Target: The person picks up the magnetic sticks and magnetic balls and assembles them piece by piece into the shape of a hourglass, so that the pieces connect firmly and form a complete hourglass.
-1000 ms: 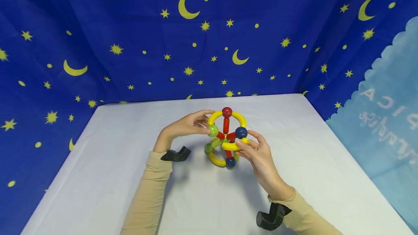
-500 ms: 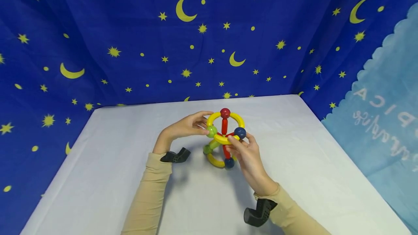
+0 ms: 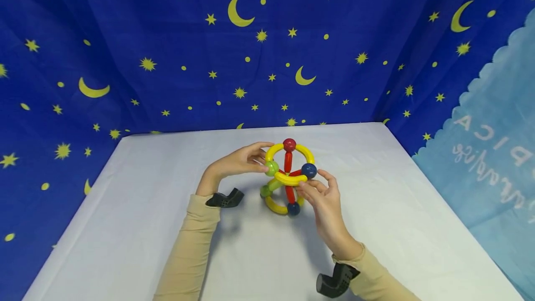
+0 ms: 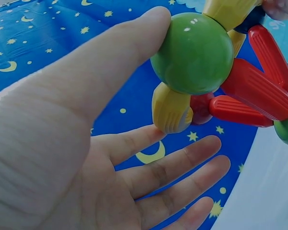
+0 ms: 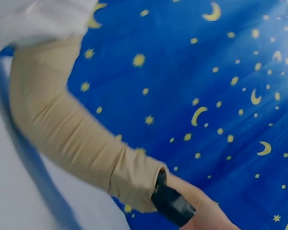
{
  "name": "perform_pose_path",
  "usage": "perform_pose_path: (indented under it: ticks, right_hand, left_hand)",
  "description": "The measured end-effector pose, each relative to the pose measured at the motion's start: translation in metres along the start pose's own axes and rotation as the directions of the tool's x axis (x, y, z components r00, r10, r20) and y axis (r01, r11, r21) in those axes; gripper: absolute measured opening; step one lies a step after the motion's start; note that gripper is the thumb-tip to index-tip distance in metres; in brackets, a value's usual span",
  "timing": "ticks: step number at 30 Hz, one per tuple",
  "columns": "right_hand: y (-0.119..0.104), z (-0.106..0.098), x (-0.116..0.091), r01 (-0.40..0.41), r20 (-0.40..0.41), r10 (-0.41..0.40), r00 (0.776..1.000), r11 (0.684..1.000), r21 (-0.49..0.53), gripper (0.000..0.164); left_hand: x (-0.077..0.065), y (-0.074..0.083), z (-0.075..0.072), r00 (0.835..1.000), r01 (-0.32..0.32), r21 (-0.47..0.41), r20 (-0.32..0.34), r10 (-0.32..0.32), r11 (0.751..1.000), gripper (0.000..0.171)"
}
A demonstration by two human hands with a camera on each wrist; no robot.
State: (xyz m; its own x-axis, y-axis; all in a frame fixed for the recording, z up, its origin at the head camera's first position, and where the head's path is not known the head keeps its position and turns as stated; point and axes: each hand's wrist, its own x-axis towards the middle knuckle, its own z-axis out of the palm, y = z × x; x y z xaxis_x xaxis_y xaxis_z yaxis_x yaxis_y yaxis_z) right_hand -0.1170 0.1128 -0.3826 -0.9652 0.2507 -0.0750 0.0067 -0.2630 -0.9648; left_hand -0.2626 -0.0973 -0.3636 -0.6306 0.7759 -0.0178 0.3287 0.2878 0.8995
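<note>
A ball-and-rod toy structure stands on the white table in the head view. Its upper ring joins a red ball [image 3: 289,145], a green ball [image 3: 271,168] and a dark blue ball [image 3: 309,171] by yellow curved rods. Red straight rods [image 3: 288,162] run inward from these balls. My left hand [image 3: 240,159] holds the ring's left side, thumb on the green ball and index finger against a yellow rod [image 4: 172,109]; the other fingers are extended. At the front, my right hand [image 3: 328,203] has its thumb at the right end of the yellow curved rod [image 3: 288,179], index fingertip beside the blue ball.
Lower on the structure are another green ball [image 3: 265,191], a blue ball [image 3: 293,208] and a yellow curved rod [image 3: 275,206]. A starry blue cloth [image 3: 188,36] hangs behind the white table [image 3: 138,208]. The right wrist view shows the left sleeve [image 5: 86,139], not the right hand.
The front yellow curved rod has swung left to meet the green ball, bridging it and the blue ball. My right hand moved left with it, then slid back right to the rod's end.
</note>
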Motion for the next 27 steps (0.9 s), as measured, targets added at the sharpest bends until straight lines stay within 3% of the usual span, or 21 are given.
perform_pose_path:
  ticks: [4,11,20,27]
  right_hand:
    - [0.0026,-0.0009,-0.0012,-0.007,0.008,0.007,1.0,1.0,-0.001,0.062]
    - [0.0055,0.0001,-0.0042,0.101,-0.018,-0.101,0.995,0.995,0.013,0.057]
    - [-0.0007,0.001,0.0034,0.02,0.022,-0.02,1.0,1.0,0.006,0.049]
    - [-0.0012,0.0006,0.0048,0.023,0.023,-0.023,0.999,1.0,0.011,0.047]
  left_hand:
    - [-0.0006,0.0008,0.0,1.0,0.005,-0.002,0.0,-0.005,1.0,0.069]
    - [0.0,0.0016,-0.0003,1.0,0.002,0.001,0.002,-0.002,1.0,0.069]
    - [0.0014,0.0007,-0.0007,1.0,-0.006,0.0,0.005,0.006,1.0,0.068]
    - [0.0027,-0.0006,-0.0007,1.0,0.006,-0.002,0.005,-0.006,1.0,0.068]
